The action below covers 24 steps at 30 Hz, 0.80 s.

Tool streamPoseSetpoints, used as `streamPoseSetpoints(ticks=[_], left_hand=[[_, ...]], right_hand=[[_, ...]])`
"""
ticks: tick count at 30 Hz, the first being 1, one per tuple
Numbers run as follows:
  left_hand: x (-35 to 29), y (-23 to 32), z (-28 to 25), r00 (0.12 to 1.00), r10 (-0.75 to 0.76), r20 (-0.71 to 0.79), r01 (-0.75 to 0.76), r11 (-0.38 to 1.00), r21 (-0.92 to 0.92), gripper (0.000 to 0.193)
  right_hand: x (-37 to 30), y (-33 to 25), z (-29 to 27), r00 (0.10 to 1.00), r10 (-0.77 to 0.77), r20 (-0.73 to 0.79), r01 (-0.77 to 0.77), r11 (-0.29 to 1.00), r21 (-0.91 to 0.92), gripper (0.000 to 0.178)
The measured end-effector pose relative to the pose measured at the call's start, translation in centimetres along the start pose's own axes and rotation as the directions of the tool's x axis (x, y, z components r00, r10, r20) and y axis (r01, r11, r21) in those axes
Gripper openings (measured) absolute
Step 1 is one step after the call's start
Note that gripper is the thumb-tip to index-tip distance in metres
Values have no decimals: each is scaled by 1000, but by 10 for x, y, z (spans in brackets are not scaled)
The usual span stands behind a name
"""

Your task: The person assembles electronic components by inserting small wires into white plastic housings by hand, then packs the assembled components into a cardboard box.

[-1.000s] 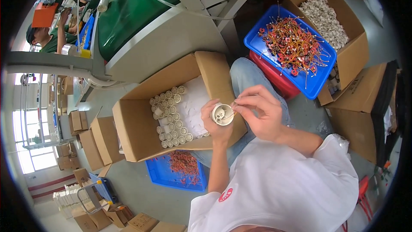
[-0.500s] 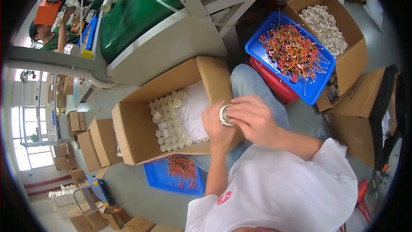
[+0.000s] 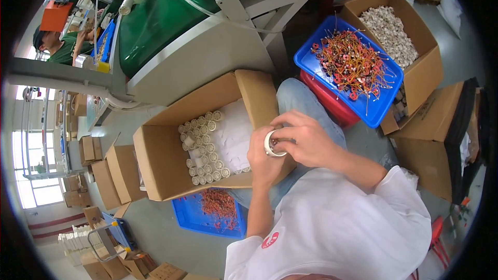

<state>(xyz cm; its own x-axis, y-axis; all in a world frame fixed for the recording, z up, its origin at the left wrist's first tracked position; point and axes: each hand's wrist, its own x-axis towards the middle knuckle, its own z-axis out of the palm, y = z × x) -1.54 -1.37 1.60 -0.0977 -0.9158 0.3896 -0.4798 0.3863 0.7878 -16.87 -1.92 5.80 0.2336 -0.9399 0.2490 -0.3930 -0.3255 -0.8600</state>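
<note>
1. Head view: the left hand [image 3: 263, 156] is curled around a white, round, hollow plastic cup [image 3: 267, 147]. The right hand [image 3: 307, 142] has its fingers bent narrowly at the cup's mouth; whether they pinch anything cannot be told.
2. Head view: the cup sits between both hands, its rim tilted toward the right hand, whose fingers hide much of the inside.
3. Head view: left of the left hand, an open brown cardboard box [image 3: 150, 163] holds rows of similar white plastic cylinders [image 3: 206, 158]. Beyond the right hand, to its upper right, a blue rectangular plastic tray [image 3: 377, 113] carries tangled red-and-orange wired parts [image 3: 350, 62].
</note>
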Motion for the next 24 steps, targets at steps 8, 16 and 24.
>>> streamPoseSetpoints(ticks=[8,16,24], left_hand=[[-3,-3,-3,996,-31,83,35,998,-45,46],[-3,1,-4,993,-44,113,53,996,-76,44],[-6,-3,-1,992,57,109,-53,998,-37,43]], right_hand=[[-2,8,1,992,84,90,-88,995,40,18],[-6,5,5,993,104,62,-108,993,55,17],[-12,8,13,984,180,-7,-174,960,219,15]])
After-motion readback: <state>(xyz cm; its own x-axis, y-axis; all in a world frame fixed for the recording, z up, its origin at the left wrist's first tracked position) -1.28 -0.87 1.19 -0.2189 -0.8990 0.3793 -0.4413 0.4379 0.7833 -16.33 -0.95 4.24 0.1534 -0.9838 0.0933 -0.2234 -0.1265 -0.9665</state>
